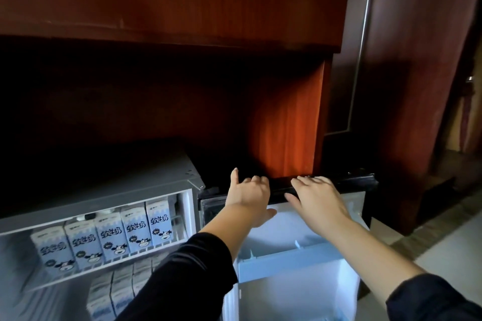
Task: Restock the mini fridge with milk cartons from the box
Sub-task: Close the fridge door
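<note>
Cartons (135,227): five upright in a row on the fridge's (104,190) top shelf (125,262) at 8 o'clock, with more on the level below; no box in view.
Axis: long axis vertical, printed fronts facing out of the opening.
Handling: probably fairly light, with stiff card walls that dent if squeezed; best held by the broad sides at mid-height.
Door (287,281): open at 5 o'clock, rigid.
Left hand (247,195): fingers curled over the door's top edge, grasping it.
Right hand (318,198): laid flat on that edge, fingers spread, released.
</note>
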### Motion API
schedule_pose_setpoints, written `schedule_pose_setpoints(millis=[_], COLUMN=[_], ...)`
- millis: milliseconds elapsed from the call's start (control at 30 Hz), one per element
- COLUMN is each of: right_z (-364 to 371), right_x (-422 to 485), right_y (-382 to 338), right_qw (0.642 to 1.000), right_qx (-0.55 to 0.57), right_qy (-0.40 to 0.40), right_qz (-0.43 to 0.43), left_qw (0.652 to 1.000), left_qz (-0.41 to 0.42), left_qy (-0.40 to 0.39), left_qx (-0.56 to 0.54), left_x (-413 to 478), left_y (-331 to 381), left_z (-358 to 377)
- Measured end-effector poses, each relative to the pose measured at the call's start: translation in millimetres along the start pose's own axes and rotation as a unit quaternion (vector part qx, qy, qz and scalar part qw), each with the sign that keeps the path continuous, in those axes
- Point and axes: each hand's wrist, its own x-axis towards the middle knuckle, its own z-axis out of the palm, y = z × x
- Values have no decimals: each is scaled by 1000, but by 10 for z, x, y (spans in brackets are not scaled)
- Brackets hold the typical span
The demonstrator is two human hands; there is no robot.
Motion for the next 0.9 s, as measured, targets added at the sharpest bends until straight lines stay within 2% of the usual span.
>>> schedule_pose_setpoints(millis=[200,300,667,800,900], right_z=[-335,-541,-1320,-1522,-1624], right_x=[-121,-211,-577,-680,-723], right_y=[12,32,-226,-482,-693], right_qw=[997,995,971,965,962], right_qx=[-2,45,133,119,120], right_qy=[-73,-84,-185,-200,-196], right_qz=[-16,-8,-77,-118,-145], left_qw=[996,993,991,993,993], left_qz=[-3,5,48,60,23], left_qy=[-12,-15,-90,-66,-53], left_qx=[-84,-117,-87,-78,-100], left_x=[-116,-242,-933,-1305,-1631], left_y=[-62,-90,-271,-387,-522], left_z=[-56,-77,-432,-413,-429])
